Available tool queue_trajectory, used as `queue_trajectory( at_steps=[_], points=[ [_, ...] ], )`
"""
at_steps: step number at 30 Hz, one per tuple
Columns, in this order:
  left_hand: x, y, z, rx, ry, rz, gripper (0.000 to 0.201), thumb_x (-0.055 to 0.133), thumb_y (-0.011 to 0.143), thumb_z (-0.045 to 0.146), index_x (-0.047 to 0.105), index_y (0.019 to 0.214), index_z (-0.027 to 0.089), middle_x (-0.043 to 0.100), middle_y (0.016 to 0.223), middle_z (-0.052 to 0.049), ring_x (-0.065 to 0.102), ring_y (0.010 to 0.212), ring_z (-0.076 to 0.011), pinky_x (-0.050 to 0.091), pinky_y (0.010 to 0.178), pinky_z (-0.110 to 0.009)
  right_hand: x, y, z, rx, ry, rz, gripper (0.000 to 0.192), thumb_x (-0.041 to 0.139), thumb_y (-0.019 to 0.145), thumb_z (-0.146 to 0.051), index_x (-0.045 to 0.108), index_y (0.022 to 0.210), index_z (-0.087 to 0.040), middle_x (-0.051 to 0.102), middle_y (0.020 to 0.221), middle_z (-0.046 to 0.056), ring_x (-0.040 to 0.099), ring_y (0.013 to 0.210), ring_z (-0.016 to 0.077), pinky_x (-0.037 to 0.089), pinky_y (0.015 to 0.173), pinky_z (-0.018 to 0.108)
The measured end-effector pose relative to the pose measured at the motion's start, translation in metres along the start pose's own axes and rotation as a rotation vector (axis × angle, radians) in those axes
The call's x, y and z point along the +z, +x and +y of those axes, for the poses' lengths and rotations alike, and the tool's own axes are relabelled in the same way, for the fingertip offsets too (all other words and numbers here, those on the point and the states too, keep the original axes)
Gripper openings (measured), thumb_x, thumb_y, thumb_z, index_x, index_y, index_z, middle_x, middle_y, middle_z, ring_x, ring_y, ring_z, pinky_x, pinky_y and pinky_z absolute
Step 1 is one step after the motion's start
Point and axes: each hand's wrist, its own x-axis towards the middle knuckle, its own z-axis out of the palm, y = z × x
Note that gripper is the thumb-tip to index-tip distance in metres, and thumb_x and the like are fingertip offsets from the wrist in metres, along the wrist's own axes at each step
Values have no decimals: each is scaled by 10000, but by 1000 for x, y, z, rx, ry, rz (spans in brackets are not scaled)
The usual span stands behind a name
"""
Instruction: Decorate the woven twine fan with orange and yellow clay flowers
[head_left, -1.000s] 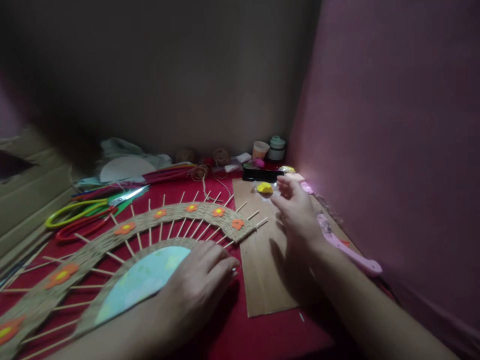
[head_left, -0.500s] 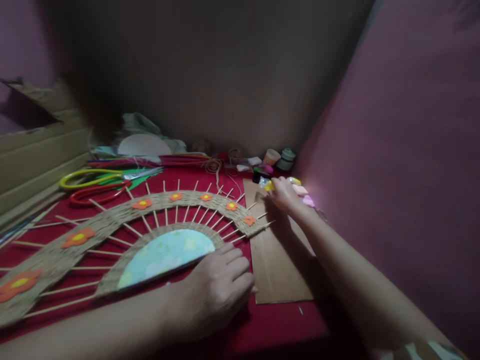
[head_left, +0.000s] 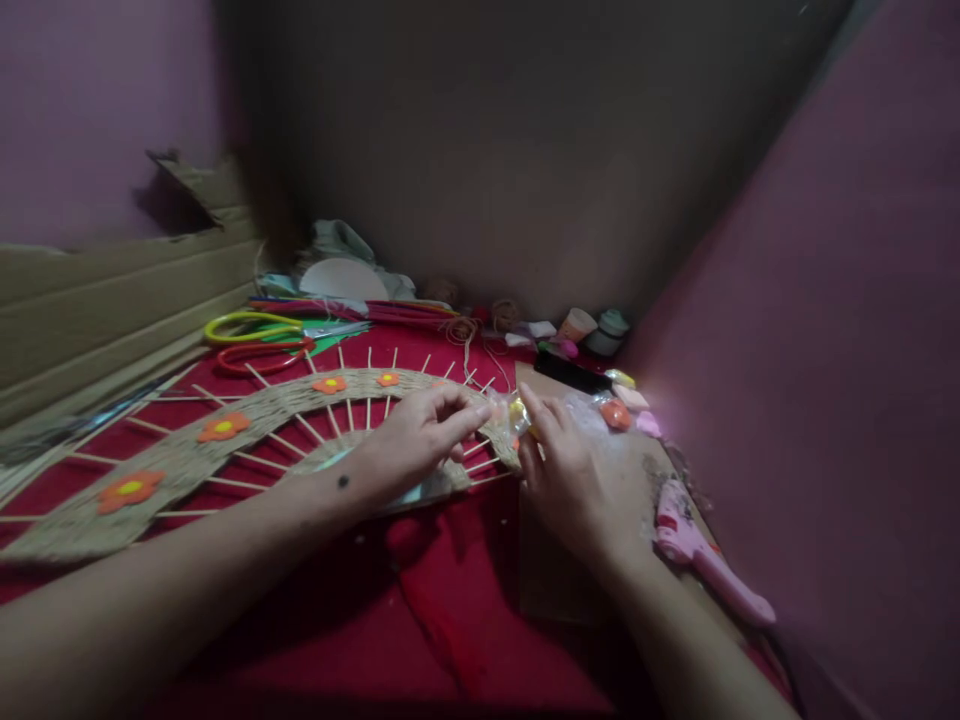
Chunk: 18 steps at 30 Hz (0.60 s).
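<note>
A small clear plastic wrapper (head_left: 501,412) with a yellow lump (head_left: 517,414) in it is up between my hands. My left hand (head_left: 424,435) pinches the wrapper's left side, thumb and fingers together. On the other side, my right hand (head_left: 574,485) has its fingers closed at the yellow lump. Below them lies a woven twine fan (head_left: 277,400) with thin sticks radiating through it and orange felt-like flowers (head_left: 223,427) on its band. My left hand and forearm cover much of the fan's light blue centre (head_left: 411,494).
Under my right arm is a cardboard sheet (head_left: 555,590). A pink glue gun (head_left: 709,565) rests to the right, near a wrapped orange lump (head_left: 616,415). Large scissors (head_left: 259,328) sit back left. A cup (head_left: 576,325), a jar (head_left: 609,332) and twine line the wall.
My right hand has come back from the far edge of the cardboard with the wrapped yellow lump. My left hand has lifted off the fan's edge to meet it. The view has turned rightward.
</note>
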Motion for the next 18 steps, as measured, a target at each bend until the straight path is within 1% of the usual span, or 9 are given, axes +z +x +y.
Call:
queue_trajectory(
  at_steps=[2, 6, 9, 11, 13, 15, 18],
  points=[
    [1, 1, -4, -54, -9, -56, 274, 485, 838, 411, 532, 730, 163, 533, 603, 22, 511, 525, -107, 411, 493, -230, 4, -3, 1, -66, -97, 11, 466, 383, 894, -125, 467, 1351, -163, 573, 1096, 157, 522, 1019, 257, 417, 910, 428],
    [2, 2, -8, -149, -7, -149, 271, 465, 821, 411, 547, 747, 164, 573, 594, 8, 516, 499, -116, 410, 505, -249, 9, -8, 5, -216, -232, 52, 494, 368, 905, -89, 408, 1391, -168, 581, 1087, 154, 535, 988, 247, 464, 851, 424],
    [5, 2, -11, -188, -22, -174, 174, 481, 774, 315, 556, 771, 158, 588, 576, 2, 521, 499, -122, 405, 510, -248, 14, -12, 7, -328, -292, 77, 526, 365, 880, -37, 350, 1403, -93, 567, 1085, 179, 524, 989, 243, 500, 809, 407],
    [9, 1, -14, -172, -47, -169, 136, 478, 742, 244, 556, 814, 159, 576, 578, 13, 512, 502, -117, 390, 498, -236, 16, -14, 6, -343, -308, 60, 535, 388, 851, -26, 347, 1384, -43, 543, 1114, 205, 510, 1013, 250, 510, 808, 402],
    [13, -1, -19, -133, -71, -164, 146, 464, 732, 204, 546, 846, 168, 545, 577, 33, 483, 489, -104, 362, 477, -221, 17, -14, 5, -335, -338, 49, 520, 418, 832, -44, 380, 1350, -33, 534, 1115, 206, 511, 1001, 251, 519, 795, 395],
    [16, -2, -21, -75, -51, -148, 141, 456, 741, 191, 540, 853, 175, 528, 605, 41, 463, 501, -95, 348, 478, -212, 15, -14, 3, -336, -394, 48, 458, 419, 844, -74, 435, 1300, -43, 558, 1049, 181, 530, 933, 236, 530, 747, 374],
    [16, -3, -23, 17, 68, -102, 143, 475, 750, 182, 549, 873, 180, 546, 684, 27, 486, 587, -107, 369, 525, -214, 13, -13, 0, -351, -499, 60, 351, 396, 888, -113, 515, 1210, -41, 596, 917, 142, 547, 807, 206, 526, 672, 330]
  ],
)
